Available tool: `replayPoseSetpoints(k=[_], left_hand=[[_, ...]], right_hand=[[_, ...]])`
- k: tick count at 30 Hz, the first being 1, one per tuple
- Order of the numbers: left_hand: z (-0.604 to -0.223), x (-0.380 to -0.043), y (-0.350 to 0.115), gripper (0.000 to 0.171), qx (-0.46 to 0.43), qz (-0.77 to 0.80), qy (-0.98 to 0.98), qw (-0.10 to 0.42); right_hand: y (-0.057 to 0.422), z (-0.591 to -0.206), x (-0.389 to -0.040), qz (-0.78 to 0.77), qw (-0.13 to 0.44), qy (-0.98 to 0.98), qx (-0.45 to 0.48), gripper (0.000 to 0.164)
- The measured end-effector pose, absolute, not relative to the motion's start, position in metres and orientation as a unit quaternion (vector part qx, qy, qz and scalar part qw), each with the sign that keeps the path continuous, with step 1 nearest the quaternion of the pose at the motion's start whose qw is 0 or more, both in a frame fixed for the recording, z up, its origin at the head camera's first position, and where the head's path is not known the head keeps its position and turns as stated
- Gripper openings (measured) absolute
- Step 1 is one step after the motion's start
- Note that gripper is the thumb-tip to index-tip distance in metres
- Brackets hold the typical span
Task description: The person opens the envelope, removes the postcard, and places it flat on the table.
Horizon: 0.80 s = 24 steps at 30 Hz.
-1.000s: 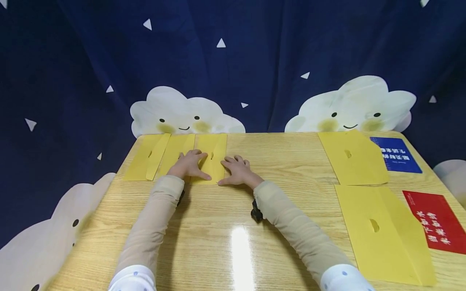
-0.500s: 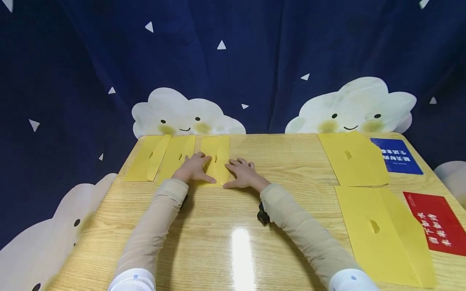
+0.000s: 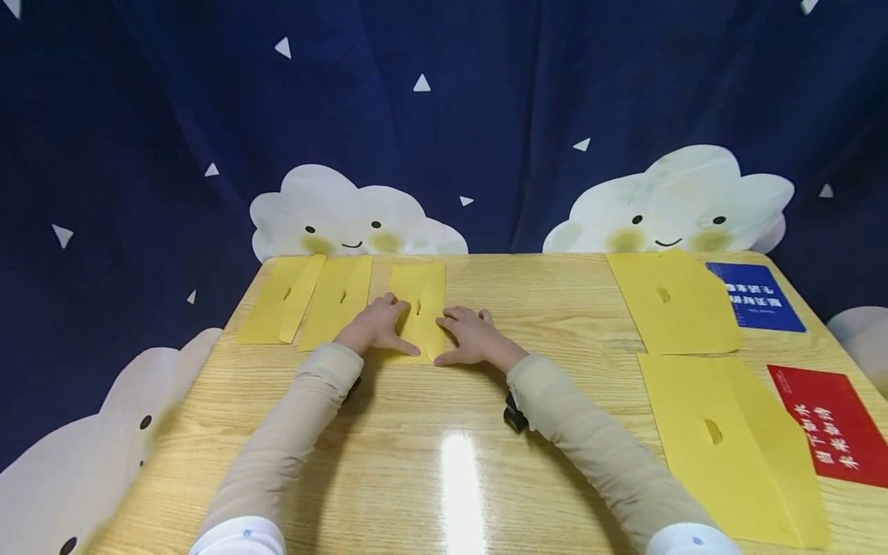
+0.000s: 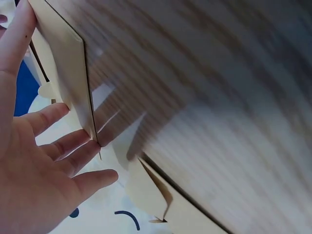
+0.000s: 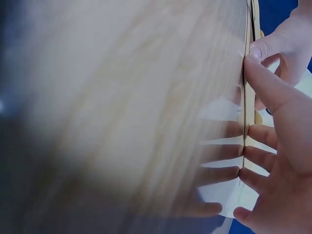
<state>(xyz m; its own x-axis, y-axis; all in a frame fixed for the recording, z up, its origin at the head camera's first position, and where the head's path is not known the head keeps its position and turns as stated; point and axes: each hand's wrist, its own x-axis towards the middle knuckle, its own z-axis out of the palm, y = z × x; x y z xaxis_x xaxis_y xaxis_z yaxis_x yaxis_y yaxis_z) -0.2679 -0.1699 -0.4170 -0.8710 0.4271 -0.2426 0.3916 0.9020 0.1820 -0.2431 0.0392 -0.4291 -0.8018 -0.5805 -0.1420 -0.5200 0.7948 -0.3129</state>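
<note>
In the head view, a yellow envelope (image 3: 425, 284) with a small slot in it lies flat toward the far side of the table. My left hand (image 3: 377, 324) touches its left side, thumb and fingers spread. Across from it, my right hand (image 3: 475, 339) touches the right edge with spread fingers, its thumb at the near corner. The left wrist view shows straight fingertips along the edge of the envelope (image 4: 68, 63). Seen from the right wrist, the fingertips meet the edge of the envelope (image 5: 249, 102) in a row, and both thumbs are at its near end.
Two more yellow envelopes, one far left (image 3: 274, 308) and one beside it (image 3: 333, 308), lie left of my hands. At the right are two larger-looking yellow envelopes, a far one (image 3: 669, 316) and a near one (image 3: 728, 478), with a blue card (image 3: 763, 304) and a red card (image 3: 829, 428).
Both hands have slid the middle envelope to the right and slightly nearer. A strip of table now shows between it and the envelope on its left.
</note>
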Motion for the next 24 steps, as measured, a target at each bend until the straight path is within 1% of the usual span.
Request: replayPoseSetpoints(k=[5, 12, 19, 24], left_hand=[[-0.416, -0.264, -0.166, 0.102, 0.219, 0.047, 0.966, 0.131], [-0.419, -0.259, -0.164, 0.102, 0.209, 0.043, 0.968, 0.132], [-0.417, -0.252, -0.159, 0.103, 0.222, 0.037, 0.966, 0.129], [-0.415, -0.247, -0.158, 0.102, 0.231, 0.037, 0.961, 0.146]], right_hand=[[0.043, -0.428, -0.240, -0.128, 0.123, 0.940, -0.293, 0.081], [0.046, -0.426, -0.236, -0.118, 0.137, 0.937, -0.297, 0.081], [0.052, -0.422, -0.230, -0.104, 0.152, 0.935, -0.304, 0.081], [0.060, -0.423, -0.226, -0.097, 0.151, 0.933, -0.311, 0.080]])
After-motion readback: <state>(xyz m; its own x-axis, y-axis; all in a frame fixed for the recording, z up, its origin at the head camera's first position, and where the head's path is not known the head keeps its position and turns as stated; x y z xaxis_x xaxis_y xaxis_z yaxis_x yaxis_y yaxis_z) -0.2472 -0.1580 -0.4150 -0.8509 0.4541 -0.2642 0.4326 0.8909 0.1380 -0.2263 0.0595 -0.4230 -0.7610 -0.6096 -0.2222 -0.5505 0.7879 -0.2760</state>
